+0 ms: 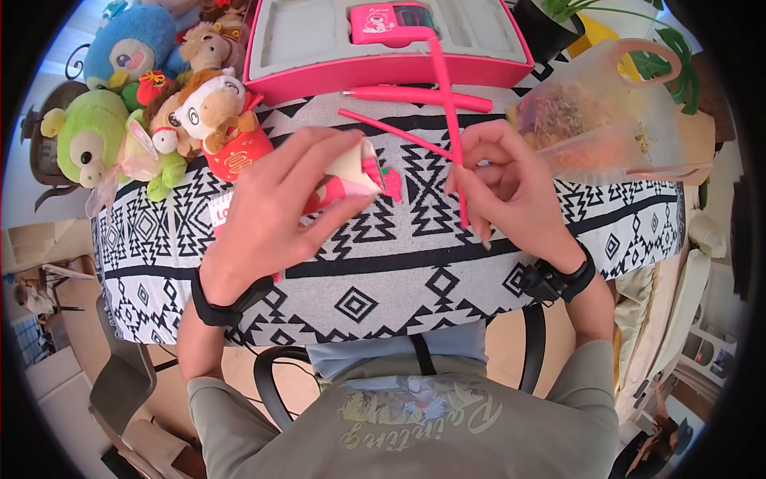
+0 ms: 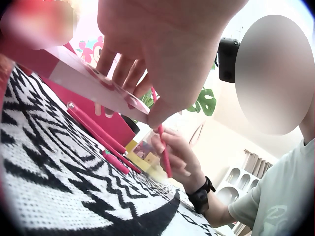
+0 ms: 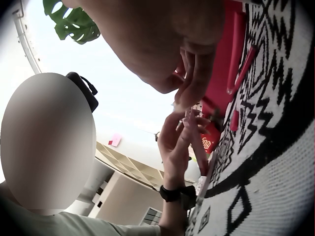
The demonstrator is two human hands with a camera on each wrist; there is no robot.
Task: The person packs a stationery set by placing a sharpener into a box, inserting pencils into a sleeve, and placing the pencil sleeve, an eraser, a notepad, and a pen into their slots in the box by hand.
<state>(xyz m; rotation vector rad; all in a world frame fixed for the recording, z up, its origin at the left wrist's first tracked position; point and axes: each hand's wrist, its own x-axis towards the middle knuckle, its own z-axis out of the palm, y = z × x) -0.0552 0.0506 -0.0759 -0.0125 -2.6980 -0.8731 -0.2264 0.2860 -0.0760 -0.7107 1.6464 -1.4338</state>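
Observation:
My left hand (image 1: 279, 203) grips a small pink-and-white box (image 1: 345, 166), its end facing right with pink stick ends (image 1: 369, 166) showing inside. In the left wrist view the box (image 2: 83, 83) runs long under the fingers. My right hand (image 1: 511, 184) pinches a long, slim pink stick (image 1: 447, 92) between thumb and fingers, the stick standing nearly upright in the head view. Another thin pink stick (image 1: 391, 131) lies on the patterned cloth, its right end near those fingertips. A strawberry-shaped piece (image 1: 392, 184) lies just beyond the box's end.
Behind the hands lie thicker pink pens (image 1: 415, 97), before a big pink case (image 1: 383, 72) with a white tray and a pink boxed item (image 1: 383, 24). Plush toys (image 1: 136, 48) crowd the left. A translucent bag (image 1: 590, 120) and a potted plant (image 1: 550, 28) stand right.

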